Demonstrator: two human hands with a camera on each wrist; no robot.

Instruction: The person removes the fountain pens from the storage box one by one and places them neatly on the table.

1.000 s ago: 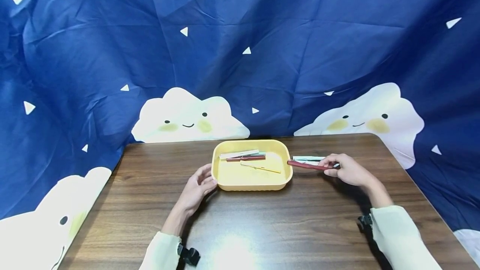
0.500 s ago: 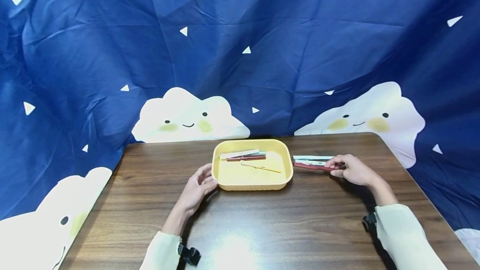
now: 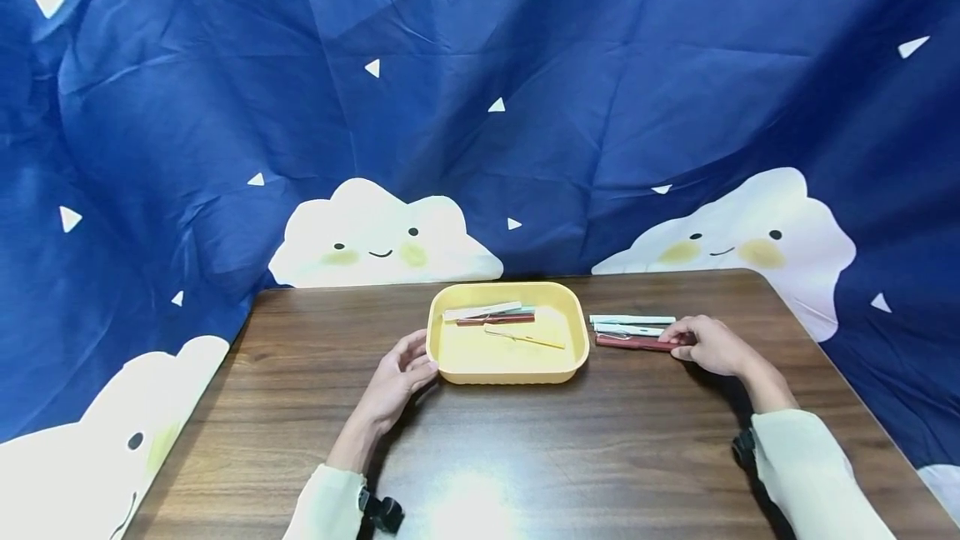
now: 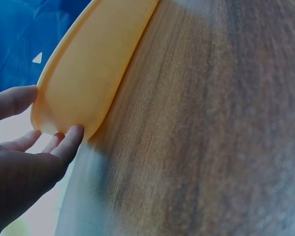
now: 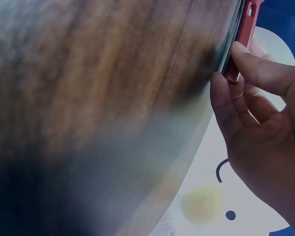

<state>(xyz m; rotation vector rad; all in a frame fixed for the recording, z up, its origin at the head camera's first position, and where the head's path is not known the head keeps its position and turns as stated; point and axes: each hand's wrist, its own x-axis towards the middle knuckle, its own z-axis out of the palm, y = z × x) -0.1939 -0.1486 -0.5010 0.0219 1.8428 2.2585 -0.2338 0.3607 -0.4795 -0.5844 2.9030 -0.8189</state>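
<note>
In the head view, a yellow tray [image 3: 509, 377] stands on the table. My left hand [image 3: 395, 380] touches the outside of its left end; in the left wrist view the fingers [image 4: 14, 101] rest against the tray's wall and rim. My right hand [image 3: 711, 345] pinches the right end of a dark red pen [image 3: 630, 342], which lies right of the tray. Just behind it lie a white pen [image 3: 626, 330] and a pale mint pen [image 3: 633, 320], roughly parallel. The right wrist view shows thumb and fingertips at the end of the red pen [image 5: 247, 32].
Inside the tray are a white pen [image 3: 480, 310], a dark red pen [image 3: 495, 319], a mint one partly hidden behind them, and a thin yellow-and-white pen-like item [image 3: 525, 339]. A brown wooden table [image 3: 562, 457] carries everything. A blue cloth [image 3: 450, 107] with clouds hangs behind.
My right hand has moved slightly right and lowered the red pen, bringing it from beside the tray's rim to lie in front of the white pen. The left hand stays at the tray.
</note>
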